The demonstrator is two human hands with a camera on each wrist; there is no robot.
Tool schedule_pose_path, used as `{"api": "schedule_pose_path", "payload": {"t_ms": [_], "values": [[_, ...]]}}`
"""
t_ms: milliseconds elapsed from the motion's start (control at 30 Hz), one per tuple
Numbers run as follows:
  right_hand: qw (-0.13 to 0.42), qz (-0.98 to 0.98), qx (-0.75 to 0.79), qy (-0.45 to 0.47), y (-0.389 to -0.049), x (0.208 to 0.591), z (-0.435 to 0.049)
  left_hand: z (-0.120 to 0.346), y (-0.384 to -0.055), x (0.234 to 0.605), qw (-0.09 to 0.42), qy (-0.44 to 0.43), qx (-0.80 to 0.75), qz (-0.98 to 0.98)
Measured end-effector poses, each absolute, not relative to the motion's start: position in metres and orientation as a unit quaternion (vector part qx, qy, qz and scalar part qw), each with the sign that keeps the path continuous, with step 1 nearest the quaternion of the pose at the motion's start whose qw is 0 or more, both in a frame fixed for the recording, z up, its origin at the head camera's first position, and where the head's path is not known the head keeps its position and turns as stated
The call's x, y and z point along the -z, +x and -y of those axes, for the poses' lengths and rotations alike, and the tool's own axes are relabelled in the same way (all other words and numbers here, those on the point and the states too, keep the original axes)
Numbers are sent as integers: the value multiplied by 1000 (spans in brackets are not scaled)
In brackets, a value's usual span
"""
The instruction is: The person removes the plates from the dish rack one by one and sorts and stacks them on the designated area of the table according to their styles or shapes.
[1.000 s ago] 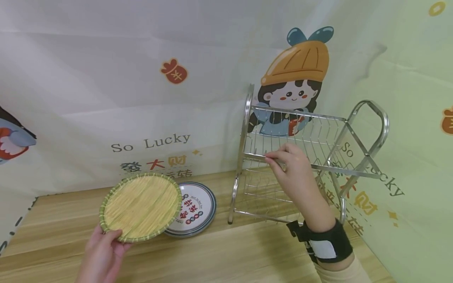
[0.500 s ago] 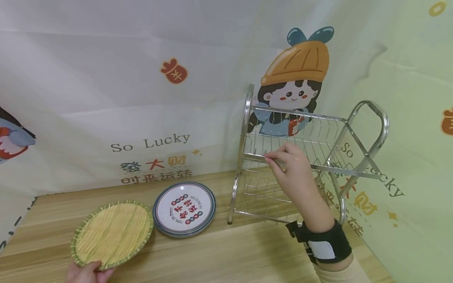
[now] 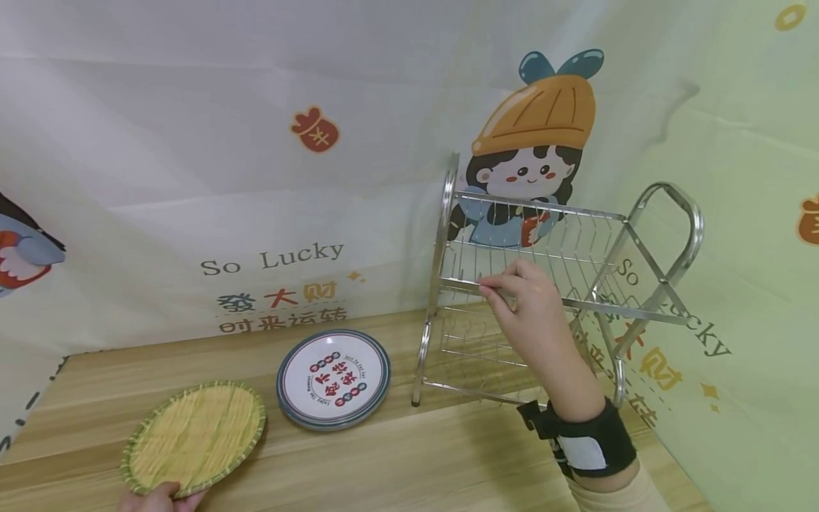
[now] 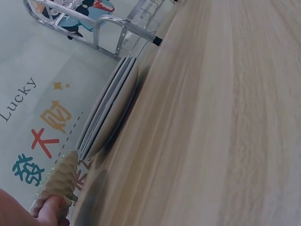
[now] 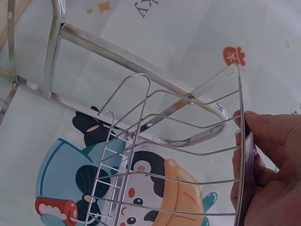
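Low over the wooden table, my left hand [image 3: 156, 499] grips the near edge of a round woven bamboo tray [image 3: 195, 437] with a green bound rim. In the left wrist view the thumb [image 4: 52, 207] lies on the tray's edge, and a shadow falls on the table beneath it. Most of that hand is cut off at the bottom of the head view. With thumb and fingers, my right hand [image 3: 527, 306] pinches the front rail of the upper tier on a two-tier metal dish rack [image 3: 430, 334]. The right wrist view shows the rail [image 5: 245, 165] between thumb and fingers.
A stack of white plates [image 3: 333, 380] with blue rims and red print lies between the tray and the rack. A printed cloth backdrop [image 3: 211, 142] rises behind the table [image 3: 409, 462] and along its right side.
My left hand has carried the bamboo tray left, toward me and lower, away from the plates it partly covered. My right hand stays on the rack's rail.
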State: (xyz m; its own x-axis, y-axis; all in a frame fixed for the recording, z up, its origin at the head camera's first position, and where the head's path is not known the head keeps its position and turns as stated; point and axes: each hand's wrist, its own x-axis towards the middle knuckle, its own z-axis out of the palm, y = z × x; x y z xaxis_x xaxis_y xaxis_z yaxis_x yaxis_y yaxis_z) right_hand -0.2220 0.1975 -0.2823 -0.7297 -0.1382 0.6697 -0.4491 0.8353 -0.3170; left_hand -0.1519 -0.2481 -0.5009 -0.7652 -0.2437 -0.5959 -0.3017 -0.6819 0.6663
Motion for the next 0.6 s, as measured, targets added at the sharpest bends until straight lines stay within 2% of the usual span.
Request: {"api": "schedule_pose_path", "payload": {"t_ms": [333,467,600], "values": [[325,900,-241,160,-222,283,-198,245,-156,508,3,-349,-842,-412],[332,898,-238,161,-222,284,-198,244,-158,508,-8,-353,-806,-475],[335,897,-237,165,-223,284,-198,251,-159,504,20,-317,-760,-567]]}}
